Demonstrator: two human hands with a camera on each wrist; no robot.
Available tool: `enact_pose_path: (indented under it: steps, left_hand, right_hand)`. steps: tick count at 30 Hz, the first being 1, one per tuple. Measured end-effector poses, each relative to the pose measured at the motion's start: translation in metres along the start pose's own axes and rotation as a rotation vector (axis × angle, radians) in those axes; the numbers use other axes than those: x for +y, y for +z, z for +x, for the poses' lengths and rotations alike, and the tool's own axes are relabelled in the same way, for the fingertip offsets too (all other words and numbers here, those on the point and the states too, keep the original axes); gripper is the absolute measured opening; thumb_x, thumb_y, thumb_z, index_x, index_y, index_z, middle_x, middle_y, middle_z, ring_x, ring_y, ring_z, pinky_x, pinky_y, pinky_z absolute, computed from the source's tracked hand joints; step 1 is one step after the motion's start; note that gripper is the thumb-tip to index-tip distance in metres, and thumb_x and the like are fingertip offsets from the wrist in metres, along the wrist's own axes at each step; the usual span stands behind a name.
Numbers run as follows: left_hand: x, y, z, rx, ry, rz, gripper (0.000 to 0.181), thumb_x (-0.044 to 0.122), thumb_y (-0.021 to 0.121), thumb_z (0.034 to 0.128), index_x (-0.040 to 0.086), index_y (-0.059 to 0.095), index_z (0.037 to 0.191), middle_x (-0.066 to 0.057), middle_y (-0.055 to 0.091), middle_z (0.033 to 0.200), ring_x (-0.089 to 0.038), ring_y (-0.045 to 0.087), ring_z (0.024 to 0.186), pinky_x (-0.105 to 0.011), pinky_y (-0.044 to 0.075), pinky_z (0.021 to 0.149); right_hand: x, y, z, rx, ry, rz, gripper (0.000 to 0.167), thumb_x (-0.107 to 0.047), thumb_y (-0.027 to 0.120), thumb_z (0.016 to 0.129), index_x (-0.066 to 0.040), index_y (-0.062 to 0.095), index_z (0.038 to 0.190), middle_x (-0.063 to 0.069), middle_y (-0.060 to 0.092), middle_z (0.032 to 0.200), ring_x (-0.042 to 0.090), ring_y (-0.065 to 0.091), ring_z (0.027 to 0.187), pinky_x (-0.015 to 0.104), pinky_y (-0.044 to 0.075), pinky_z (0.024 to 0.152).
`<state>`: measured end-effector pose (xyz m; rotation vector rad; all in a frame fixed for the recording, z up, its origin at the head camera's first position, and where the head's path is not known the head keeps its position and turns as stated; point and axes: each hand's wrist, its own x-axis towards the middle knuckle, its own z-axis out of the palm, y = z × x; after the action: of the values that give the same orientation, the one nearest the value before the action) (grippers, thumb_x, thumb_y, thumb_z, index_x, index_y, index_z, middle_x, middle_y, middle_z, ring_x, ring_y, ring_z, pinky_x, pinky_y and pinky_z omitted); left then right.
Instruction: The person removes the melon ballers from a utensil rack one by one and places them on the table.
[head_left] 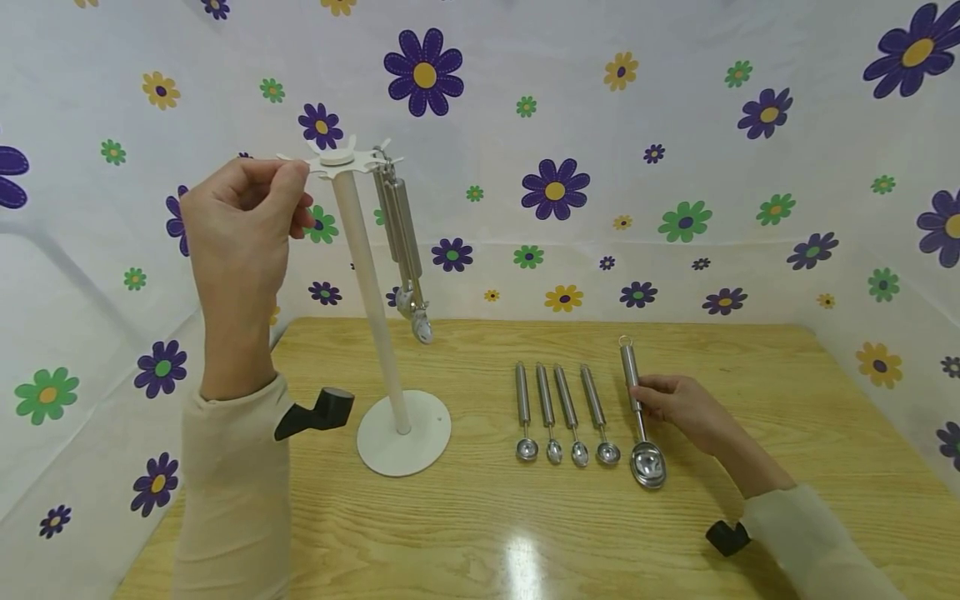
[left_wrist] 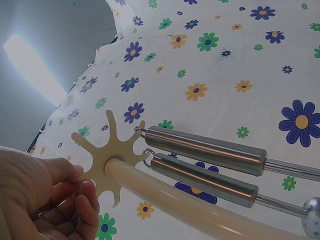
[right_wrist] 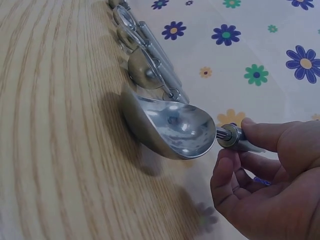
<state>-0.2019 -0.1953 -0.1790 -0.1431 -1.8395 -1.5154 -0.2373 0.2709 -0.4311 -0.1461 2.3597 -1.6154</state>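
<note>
White rack (head_left: 371,283) placed near left edge of desk (head_left: 375,533); one arm of its top pinched by left hand (head_left: 243,208). Two metal utensils (head_left: 408,229) hung from top's right side. Large scoop (head_left: 640,427) gripped by handle in right hand (head_left: 682,408), between desk's middle and right edge. Four smaller scoops (head_left: 566,396) laid in row beside it.

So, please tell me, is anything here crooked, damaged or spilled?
Perhaps the white stand: its pole leans left in the head view, though that may be the lens. The left hand pinches its top. Nothing looks spilled or damaged.
</note>
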Motion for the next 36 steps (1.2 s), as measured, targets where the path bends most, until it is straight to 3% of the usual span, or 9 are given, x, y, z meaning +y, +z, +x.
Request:
enact_pose_path:
  steps: [6, 19, 33, 36]
  left_hand:
    - [0.001, 0.000, -0.001, 0.000, 0.001, 0.007, 0.022, 0.027, 0.073, 0.0981, 0.008, 0.079, 0.109, -0.003, 0.070, 0.083, -0.014, 0.063, 0.067, -0.017, 0.055, 0.071]
    - [0.000, 0.001, -0.001, -0.002, -0.005, -0.022, 0.020, 0.025, 0.073, 0.0978, 0.008, 0.078, 0.107, -0.004, 0.069, 0.082, -0.015, 0.062, 0.066, -0.017, 0.055, 0.069]
    - [0.000, 0.001, -0.002, 0.001, 0.009, -0.022, 0.019, 0.025, 0.073, 0.0982, 0.008, 0.078, 0.106, -0.003, 0.069, 0.081, -0.015, 0.062, 0.066, -0.018, 0.055, 0.069]
    - [-0.001, 0.001, -0.001, 0.004, 0.010, -0.020, 0.019, 0.024, 0.073, 0.0983, 0.008, 0.078, 0.106, -0.003, 0.069, 0.081, -0.015, 0.062, 0.066, -0.018, 0.055, 0.069]
  right_hand:
    - [0.003, 0.001, 0.003, 0.014, 0.006, -0.027, 0.041, -0.024, 0.060, 0.107, 0.013, 0.060, 0.125, 0.005, 0.059, 0.092, 0.017, 0.054, 0.083, 0.028, 0.049, 0.070]
    - [0.004, 0.010, 0.007, 0.055, 0.029, -0.121, 0.047, -0.019, 0.061, 0.106, 0.018, 0.055, 0.134, 0.009, 0.067, 0.095, 0.018, 0.060, 0.080, 0.028, 0.054, 0.068]
    - [-0.002, 0.017, 0.007, 0.079, 0.024, -0.235, 0.031, -0.017, 0.062, 0.105, 0.012, 0.069, 0.111, 0.007, 0.066, 0.079, 0.019, 0.060, 0.072, 0.028, 0.051, 0.061]
    - [-0.001, 0.018, 0.007, 0.084, 0.023, -0.236, 0.032, -0.016, 0.062, 0.105, 0.014, 0.067, 0.116, 0.007, 0.067, 0.080, 0.018, 0.060, 0.073, 0.028, 0.051, 0.061]
